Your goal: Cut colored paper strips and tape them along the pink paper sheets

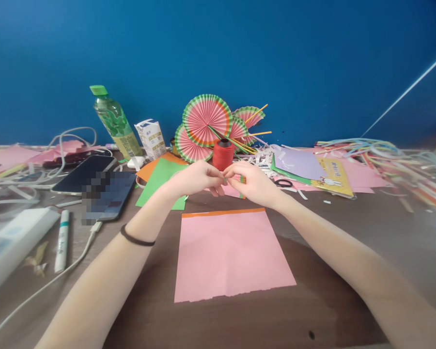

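Fingertips meet in front of a red thread spool (223,156): my left hand (201,178) and my right hand (250,183) are both closed in a pinch. What they pinch is too small to make out. Behind the right fingers peeks a pink piece with a green and orange edge (242,179). Below the hands a pink paper sheet (232,254) lies flat, with an orange strip (223,212) along its far edge and a ragged near edge. Left of the spool, green paper (162,182) overlaps orange paper (170,157).
Round pleated paper fans (208,118) stand against the blue wall. At left are a green bottle (114,121), a carton (150,138), phones (83,173), a marker (61,241) and a white cable (76,264). Black-handled scissors (283,183), purple paper (300,162) and a yellow packet (336,177) lie right.
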A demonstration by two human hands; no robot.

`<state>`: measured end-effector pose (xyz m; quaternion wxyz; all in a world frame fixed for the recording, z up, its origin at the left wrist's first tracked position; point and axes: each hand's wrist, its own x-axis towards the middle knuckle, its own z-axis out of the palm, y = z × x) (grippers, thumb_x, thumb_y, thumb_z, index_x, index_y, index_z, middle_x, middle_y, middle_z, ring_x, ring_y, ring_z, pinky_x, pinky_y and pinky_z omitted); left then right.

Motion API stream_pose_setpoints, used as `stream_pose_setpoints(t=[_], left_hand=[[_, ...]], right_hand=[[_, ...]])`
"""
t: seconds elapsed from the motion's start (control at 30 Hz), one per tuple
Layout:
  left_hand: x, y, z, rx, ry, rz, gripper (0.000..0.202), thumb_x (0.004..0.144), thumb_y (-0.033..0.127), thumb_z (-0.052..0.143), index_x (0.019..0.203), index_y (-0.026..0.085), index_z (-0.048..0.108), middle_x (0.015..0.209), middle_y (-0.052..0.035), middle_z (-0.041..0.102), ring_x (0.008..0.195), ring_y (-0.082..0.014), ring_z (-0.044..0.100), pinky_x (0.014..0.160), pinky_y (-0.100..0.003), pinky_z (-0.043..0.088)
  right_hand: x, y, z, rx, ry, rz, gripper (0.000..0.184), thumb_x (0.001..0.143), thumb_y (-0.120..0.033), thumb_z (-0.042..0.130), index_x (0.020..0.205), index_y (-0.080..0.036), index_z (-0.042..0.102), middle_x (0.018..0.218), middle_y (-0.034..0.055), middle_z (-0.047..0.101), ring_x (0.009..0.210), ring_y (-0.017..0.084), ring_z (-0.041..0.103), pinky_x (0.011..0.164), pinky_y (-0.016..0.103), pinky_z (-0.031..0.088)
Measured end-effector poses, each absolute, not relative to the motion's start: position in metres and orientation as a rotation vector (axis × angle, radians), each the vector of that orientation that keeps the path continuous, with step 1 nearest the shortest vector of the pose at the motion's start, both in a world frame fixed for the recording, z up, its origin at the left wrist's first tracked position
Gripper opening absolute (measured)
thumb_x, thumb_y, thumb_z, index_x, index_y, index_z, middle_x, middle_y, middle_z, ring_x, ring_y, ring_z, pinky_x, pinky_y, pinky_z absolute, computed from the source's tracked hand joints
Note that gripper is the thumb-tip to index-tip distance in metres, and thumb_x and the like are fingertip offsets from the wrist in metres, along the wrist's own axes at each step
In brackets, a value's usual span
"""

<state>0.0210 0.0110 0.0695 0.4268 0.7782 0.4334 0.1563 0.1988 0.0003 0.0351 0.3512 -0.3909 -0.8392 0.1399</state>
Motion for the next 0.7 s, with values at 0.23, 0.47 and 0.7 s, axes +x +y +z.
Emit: stream_pose_setpoints(t=[0.23, 0.47, 0.7], left_hand=[[0.016, 0.015, 0.067, 1.924, 1.044, 0.412, 0.021, 0.073, 0.027, 0.051, 0.076, 0.013, 0.066, 0.076, -0.0039, 0.071, 0.066, -0.0133, 0.064, 0.068, -0.023, 0.049], [0.009, 0.020, 0.067, 1.869, 1.048, 0.412, 0.019, 0.073, 0.028, 0.053, 0.077, 0.012, 0.064, 0.074, -0.0047, 0.070, 0.067, -0.0144, 0.064, 0.066, -0.024, 0.049], [0.007, 0.022, 0.066, 1.819, 1.012, 0.397, 0.020, 0.073, 0.027, 0.055, 0.084, 0.012, 0.061, 0.071, -0.0038, 0.069, 0.066, -0.0139, 0.064, 0.067, -0.025, 0.048]], right_hand=[[0.203, 0.004, 0.037, -1.149, -2.095, 0.362, 0.015, 0.073, -0.015, 0.047, 0.073, -0.017, 0.061, 0.084, 0.0044, 0.066, 0.082, 0.018, 0.056, 0.074, 0.031, 0.041], [0.227, 0.024, 0.034, -1.412, -1.948, 0.171, 0.014, 0.072, -0.019, 0.046, 0.068, -0.017, 0.059, 0.077, 0.0047, 0.064, 0.075, 0.019, 0.057, 0.069, 0.030, 0.040], [0.253, 0.041, 0.023, -1.861, -1.976, -0.133, 0.019, 0.075, -0.017, 0.043, 0.064, -0.014, 0.058, 0.075, 0.0146, 0.062, 0.074, 0.026, 0.055, 0.063, 0.036, 0.039]])
